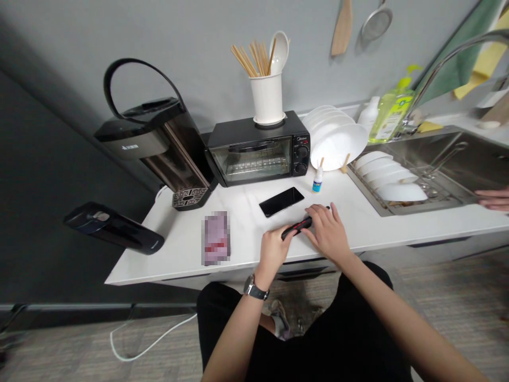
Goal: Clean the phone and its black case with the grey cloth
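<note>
A slim black object with red marks [296, 228] lies slantwise between my hands, near the front edge of the white counter [242, 233]. My left hand [274, 246], with a watch [255, 289] on its wrist, is closed on its left end. My right hand [326, 231] grips the right part, its fingers over the top and partly hiding it. Just behind my hands lies a black phone [281, 201], flat on the counter. A small white bottle with a blue label [317, 180] stands upright behind my right hand.
A toaster oven [258, 154] carries a white utensil holder [268, 98]. To the left are a water dispenser [159, 143], a dark flask [115, 228] and a blurred purple item [216, 237]. Plates [338, 143] and a sink [437, 159] stand right. Another person's hand [493, 199] shows at the right edge.
</note>
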`<state>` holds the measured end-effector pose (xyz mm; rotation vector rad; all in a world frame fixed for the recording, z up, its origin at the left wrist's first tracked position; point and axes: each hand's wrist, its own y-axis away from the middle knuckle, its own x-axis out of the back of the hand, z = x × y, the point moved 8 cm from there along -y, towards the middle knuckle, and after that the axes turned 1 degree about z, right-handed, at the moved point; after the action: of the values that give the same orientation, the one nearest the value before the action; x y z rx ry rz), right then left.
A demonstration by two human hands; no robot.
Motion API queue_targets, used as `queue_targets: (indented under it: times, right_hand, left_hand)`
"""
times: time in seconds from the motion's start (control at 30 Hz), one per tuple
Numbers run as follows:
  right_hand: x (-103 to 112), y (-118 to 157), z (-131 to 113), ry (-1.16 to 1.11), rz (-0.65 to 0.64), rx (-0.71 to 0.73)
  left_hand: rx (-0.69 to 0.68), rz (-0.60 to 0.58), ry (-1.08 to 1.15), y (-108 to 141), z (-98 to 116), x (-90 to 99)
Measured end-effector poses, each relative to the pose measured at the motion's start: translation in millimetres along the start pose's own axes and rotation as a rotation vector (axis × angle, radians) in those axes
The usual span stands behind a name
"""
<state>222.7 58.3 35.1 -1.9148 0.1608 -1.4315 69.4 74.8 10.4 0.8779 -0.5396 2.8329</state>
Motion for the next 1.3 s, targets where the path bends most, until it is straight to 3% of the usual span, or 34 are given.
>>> queue_targets:
  times: [0.1,0.17,0.3,0.37,0.47,0.63,0.73,0.87,1.0,1.13,1.2,1.3]
  right_hand:
    - [6,-1,10,-0.042,0.026,-0.079]
    - [5,1,-13,-0.125,0.049,-0.107]
    - [-5,4,-84,-0.288,0.05,-0.062]
    - [-7,4,-101,-0.309,0.031,-0.009]
    - [-2,3,-90,-0.247,-0.008,0.1]
    - [19,-1,-18,-0.122,-0.016,0.075]
    - [22,-3,3,-0.135,-0.043,0.118]
    - [13,-8,-12,-0.152,-0.09,0.128]
    - [4,-14,-60,-0.218,-0.107,0.053]
    - [-1,-14,-101,-0.265,-0.11,0.125]
    - [0,-13,-94,-0.214,-0.083,0.149]
    - [8,-11,-50,-0.106,-0.015,0.123]
  left_hand:
    - [0.017,0.018,0.006,0,3,1.5]
    - [-0.001,0.009,-0.03,0,3,-0.1]
    - [0.003,-0.051,-0.191,-2,-8,-6.7]
    - [0.015,-0.049,-0.223,-2,-12,-6.4]
    - [-0.001,-0.054,-0.191,-1,-9,-5.5]
    - [-0.006,0.008,-0.061,1,2,0.8]
    - [0.003,0.024,-0.018,1,6,2.0]
    - [-0.012,0.009,-0.066,0,5,1.1]
    - [-0.017,-0.036,-0.215,-4,-5,-5.2]
    - [0.012,-0.019,-0.28,-5,-14,-5.8]
    - [-0.001,-0.034,-0.266,-4,-11,-5.7]
    - [-0.02,-0.045,-0.187,0,-4,-3.1]
